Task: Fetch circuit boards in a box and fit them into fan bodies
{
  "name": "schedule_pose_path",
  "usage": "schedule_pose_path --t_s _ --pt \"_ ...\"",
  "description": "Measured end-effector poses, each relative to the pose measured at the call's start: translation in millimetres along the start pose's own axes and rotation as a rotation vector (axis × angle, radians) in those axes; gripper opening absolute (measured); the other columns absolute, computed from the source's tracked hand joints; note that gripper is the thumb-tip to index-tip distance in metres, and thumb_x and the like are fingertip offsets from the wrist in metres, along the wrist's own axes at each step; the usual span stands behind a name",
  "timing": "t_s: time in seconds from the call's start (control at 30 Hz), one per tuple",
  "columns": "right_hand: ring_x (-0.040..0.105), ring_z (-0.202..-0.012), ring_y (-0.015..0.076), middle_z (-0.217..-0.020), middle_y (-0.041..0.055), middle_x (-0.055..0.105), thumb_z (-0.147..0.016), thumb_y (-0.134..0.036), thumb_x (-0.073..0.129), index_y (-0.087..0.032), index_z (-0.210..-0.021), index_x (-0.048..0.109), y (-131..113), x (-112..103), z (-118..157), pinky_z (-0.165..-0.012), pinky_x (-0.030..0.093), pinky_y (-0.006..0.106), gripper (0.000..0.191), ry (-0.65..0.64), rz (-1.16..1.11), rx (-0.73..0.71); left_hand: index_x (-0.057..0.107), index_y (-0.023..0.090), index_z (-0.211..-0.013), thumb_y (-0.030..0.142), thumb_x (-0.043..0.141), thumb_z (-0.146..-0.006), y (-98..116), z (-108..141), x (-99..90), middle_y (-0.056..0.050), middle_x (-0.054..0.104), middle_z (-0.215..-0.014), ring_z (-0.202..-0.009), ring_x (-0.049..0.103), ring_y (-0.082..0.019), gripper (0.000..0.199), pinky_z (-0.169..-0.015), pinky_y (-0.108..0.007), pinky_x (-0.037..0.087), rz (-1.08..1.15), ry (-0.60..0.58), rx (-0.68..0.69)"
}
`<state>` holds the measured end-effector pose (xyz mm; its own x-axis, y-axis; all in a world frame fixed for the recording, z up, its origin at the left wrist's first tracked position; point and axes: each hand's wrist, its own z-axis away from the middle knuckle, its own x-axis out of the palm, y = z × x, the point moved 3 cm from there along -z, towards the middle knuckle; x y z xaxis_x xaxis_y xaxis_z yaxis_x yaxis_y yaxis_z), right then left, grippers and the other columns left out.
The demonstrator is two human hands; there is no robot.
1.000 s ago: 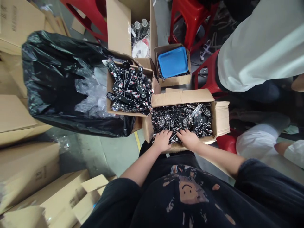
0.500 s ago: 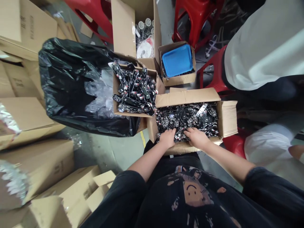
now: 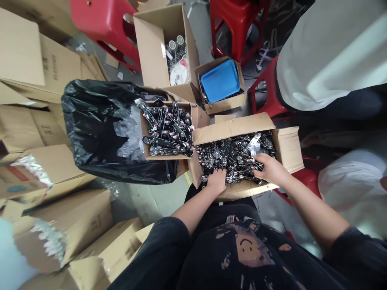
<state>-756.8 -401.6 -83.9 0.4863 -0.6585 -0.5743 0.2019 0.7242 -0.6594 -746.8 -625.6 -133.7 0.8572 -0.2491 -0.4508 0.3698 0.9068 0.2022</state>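
Observation:
An open cardboard box (image 3: 236,128) in front of me holds a jumble of small black and silver strip-like parts (image 3: 232,155); I cannot tell their exact kind. My left hand (image 3: 217,180) rests at the near left of this pile, its fingers curled down among the parts and their tips hidden. At the near right, my right hand (image 3: 270,169) has its thumb and fingers closed around a thin black strip-like part (image 3: 256,163). A second box (image 3: 196,117), to the left, is heaped with longer black strips (image 3: 169,129) bearing red and white marks.
A black plastic bag (image 3: 90,141) with clear wrap lies left. Behind are a box with white spools (image 3: 178,74) and a small box under a blue tray (image 3: 220,80). Red stools (image 3: 238,24) stand beyond. A person in white (image 3: 329,60) is at right; cartons (image 3: 87,217) crowd the left.
My right hand has moved right and lifted slightly, with a strip-like part now in its fingers. The left hand stays in the pile, its fingers more curled. The view has shifted a little.

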Motion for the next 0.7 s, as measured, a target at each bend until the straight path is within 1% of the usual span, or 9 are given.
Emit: schedule_pose_path --t_s 0.1,0.2,0.33,0.47,0.57,0.7 --pt "0.065 -0.107 0.0248 -0.112 0.0104 0.068 -0.076 -0.024 0.061 -0.016 -0.118 0.067 7 -1 -1 -0.100 0.050 0.038 0.043 0.065 -0.091 0.002 0.048 0.020 -0.122 0.030 0.069 -0.075 1 -1 -2.7 -0.015 0.061 -0.121 -0.113 0.058 -0.031 0.052 -0.086 -0.042 0.056 -0.022 -0.006 0.004" --pt "0.065 -0.104 0.0253 -0.109 0.0098 0.069 -0.073 -0.027 0.062 -0.017 -0.114 0.068 15 -3 0 -0.098 0.051 0.039 0.043 0.108 -0.155 0.044 0.049 0.021 -0.121 0.034 0.069 -0.075 0 -2 -4.8 -0.014 0.062 -0.121 -0.114 0.058 -0.031 0.052 -0.087 -0.042 0.056 -0.035 -0.014 0.015" --pt "0.066 -0.100 0.0246 -0.105 0.0087 0.070 -0.071 -0.031 0.063 -0.018 -0.109 0.070 24 -14 2 -0.096 0.051 0.038 0.042 0.185 -0.254 0.085 0.048 0.022 -0.122 0.039 0.071 -0.074 1 -3 -2.9 -0.014 0.061 -0.124 -0.115 0.058 -0.031 0.056 -0.088 -0.042 0.056 -0.034 -0.009 0.019" --pt "0.066 -0.096 0.0241 -0.101 0.0075 0.070 -0.067 -0.035 0.065 -0.019 -0.100 0.071 26 -26 7 -0.093 0.052 0.038 0.037 0.258 -0.342 0.137 0.052 0.018 -0.122 0.039 0.066 -0.081 -2 -5 -3.5 -0.014 0.062 -0.121 -0.113 0.059 -0.029 0.048 -0.090 -0.043 0.054 -0.026 0.003 0.029" --pt "0.066 -0.091 0.0236 -0.097 0.0075 0.070 -0.066 -0.039 0.067 -0.018 -0.092 0.071 25 -31 12 -0.089 0.053 0.038 0.034 0.267 -0.433 0.170 0.055 0.017 -0.121 0.042 0.064 -0.087 -7 -8 -7.5 -0.011 0.062 -0.119 -0.109 0.061 -0.025 0.044 -0.092 -0.044 0.052 -0.024 -0.014 0.050" --pt "0.066 -0.086 0.0215 -0.094 0.0065 0.072 -0.067 -0.044 0.073 -0.017 -0.099 0.069 28 -30 21 -0.082 0.055 0.036 0.042 0.263 -0.625 0.220 0.057 0.017 -0.122 0.041 0.061 -0.092 -7 -11 -9.2 -0.010 0.062 -0.119 -0.105 0.062 -0.023 0.039 -0.089 -0.044 0.054 -0.030 -0.038 0.047"
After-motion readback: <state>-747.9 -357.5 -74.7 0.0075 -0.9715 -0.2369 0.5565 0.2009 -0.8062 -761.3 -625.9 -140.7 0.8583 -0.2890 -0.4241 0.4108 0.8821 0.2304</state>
